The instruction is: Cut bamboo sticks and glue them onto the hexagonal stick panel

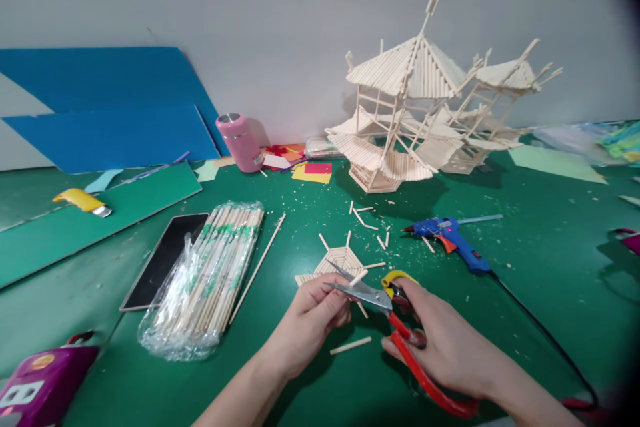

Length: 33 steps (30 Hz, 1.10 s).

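Left hand: my left hand [313, 317] pinches a short wooden stick [358, 277] between thumb and fingertips, holding it up into the blades.
Right hand: my right hand [440, 340] is clenched through the red handles of the scissors [395, 320]; blades parted around the stick.
Progress: I judge the cut not yet made; one trimmed piece [351, 345] lies just below my fingers, a small fan-shaped panel [340, 259] just beyond them.
Done: stick pavilion model [415, 113] stands well beyond.
Around: bundle of sticks [210, 273] left of my fingers, phone [165, 257] further left; blue glue gun [450, 237] to the right, beyond.
In the way: nothing I can see on the green table [550, 267].
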Tool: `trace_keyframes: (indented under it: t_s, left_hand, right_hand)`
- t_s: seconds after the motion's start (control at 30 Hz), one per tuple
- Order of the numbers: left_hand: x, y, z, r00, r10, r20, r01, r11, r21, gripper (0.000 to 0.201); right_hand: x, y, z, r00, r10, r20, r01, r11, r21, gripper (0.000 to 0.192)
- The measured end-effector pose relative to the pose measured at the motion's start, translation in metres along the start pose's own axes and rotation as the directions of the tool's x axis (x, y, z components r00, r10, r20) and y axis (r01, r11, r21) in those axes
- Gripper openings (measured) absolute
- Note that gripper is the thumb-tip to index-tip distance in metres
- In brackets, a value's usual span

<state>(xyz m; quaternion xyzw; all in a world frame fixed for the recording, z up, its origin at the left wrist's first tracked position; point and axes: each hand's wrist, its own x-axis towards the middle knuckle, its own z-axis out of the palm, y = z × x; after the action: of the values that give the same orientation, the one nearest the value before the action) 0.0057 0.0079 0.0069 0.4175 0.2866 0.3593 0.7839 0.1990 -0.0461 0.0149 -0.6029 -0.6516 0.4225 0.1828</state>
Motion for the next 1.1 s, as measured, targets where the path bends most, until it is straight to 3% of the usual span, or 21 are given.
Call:
trace_keyframes:
  t_s: [0.07, 0.13, 0.33, 0.53, 0.67, 0.8, 0.9, 0.97, 1.1]
  left_hand:
    - [-0.004, -0.001, 0.0, 0.998, 0.052, -0.035, -0.045, 0.981, 0.186, 0.03]
    - [-0.007, -0.003, 0.0, 0.997, 0.071, -0.033, -0.059, 0.962, 0.267, 0.031]
    - [-0.009, -0.007, 0.003, 0.999, 0.052, 0.0, -0.051, 0.989, 0.137, 0.029]
    - [-0.014, -0.008, 0.0, 0.999, 0.038, -0.006, -0.037, 0.988, 0.15, 0.028]
    - [-0.016, -0.012, -0.007, 1.0, 0.027, -0.014, -0.026, 0.999, 0.046, 0.027]
    - [-0.016, -0.011, -0.007, 0.998, -0.029, 0.059, 0.042, 0.972, -0.231, 0.026]
    - [-0.017, -0.01, -0.005, 0.99, -0.075, 0.123, 0.113, 0.934, -0.338, 0.025]
    - [-0.018, -0.01, -0.004, 0.983, -0.096, 0.153, 0.146, 0.923, -0.357, 0.024]
    - [-0.017, -0.014, -0.004, 0.973, -0.136, 0.188, 0.198, 0.908, -0.37, 0.023]
  right_hand:
    - [-0.004, -0.002, -0.002, 1.0, 0.005, 0.026, -0.006, 1.0, 0.021, 0.031]
    - [-0.007, -0.004, -0.003, 0.998, 0.016, 0.059, -0.019, 0.999, 0.042, 0.027]
    - [-0.012, -0.006, 0.002, 0.997, 0.042, 0.066, -0.044, 0.999, 0.031, 0.021]
    - [-0.013, -0.006, 0.012, 0.994, 0.091, 0.058, -0.092, 0.996, 0.007, 0.014]
    - [-0.01, -0.007, 0.012, 0.996, 0.083, 0.031, -0.082, 0.996, -0.039, 0.024]
    - [-0.01, -0.006, 0.013, 1.0, 0.015, -0.008, -0.016, 0.998, -0.059, 0.038]
    - [-0.012, -0.006, 0.013, 1.0, -0.012, -0.006, 0.011, 0.997, -0.071, 0.042]
    - [-0.012, -0.006, 0.014, 1.0, -0.014, 0.013, 0.015, 0.998, -0.066, 0.04]
    - [-0.011, -0.003, 0.018, 1.0, 0.021, 0.005, -0.021, 1.0, 0.021, 0.014]
